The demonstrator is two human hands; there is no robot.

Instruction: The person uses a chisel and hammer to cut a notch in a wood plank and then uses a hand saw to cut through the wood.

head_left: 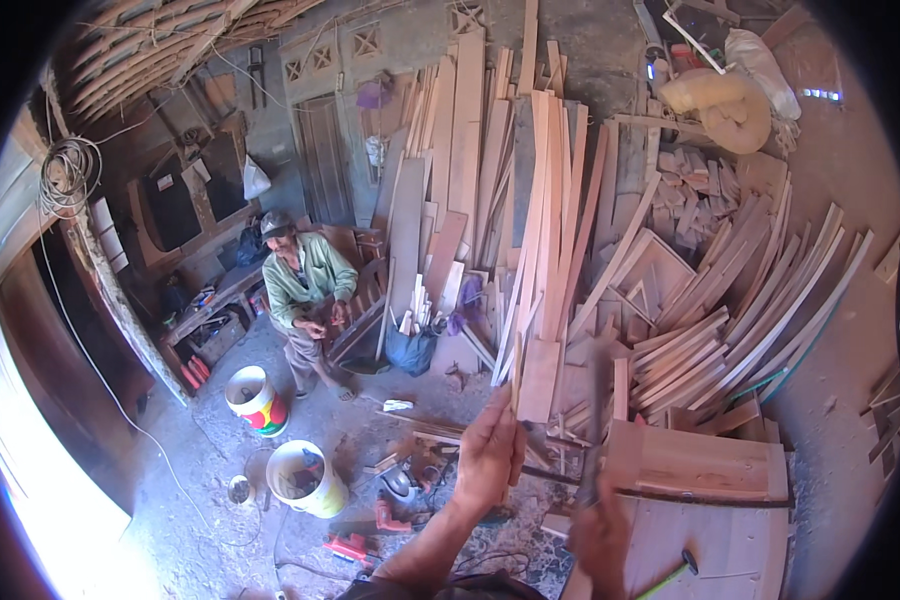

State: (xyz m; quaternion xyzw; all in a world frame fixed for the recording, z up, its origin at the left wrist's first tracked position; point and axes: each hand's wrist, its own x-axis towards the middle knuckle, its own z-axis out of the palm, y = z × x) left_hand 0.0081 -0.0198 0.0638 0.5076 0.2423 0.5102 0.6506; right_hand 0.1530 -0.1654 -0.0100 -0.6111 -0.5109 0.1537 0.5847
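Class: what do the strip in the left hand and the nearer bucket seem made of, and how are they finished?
The strip: probably wood, seemingly unpainted; it looks tan and dull. The nearer bucket: likely plastic, with smooth, pale, moulded-looking walls.

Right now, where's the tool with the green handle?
In the head view, the green-handled tool is near the bottom edge, right of centre, lying on a pale board just right of the person's right hand.

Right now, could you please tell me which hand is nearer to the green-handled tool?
Right: the right hand is just up and left of the green-handled tool in the picture; the left hand is farther off in that direction.
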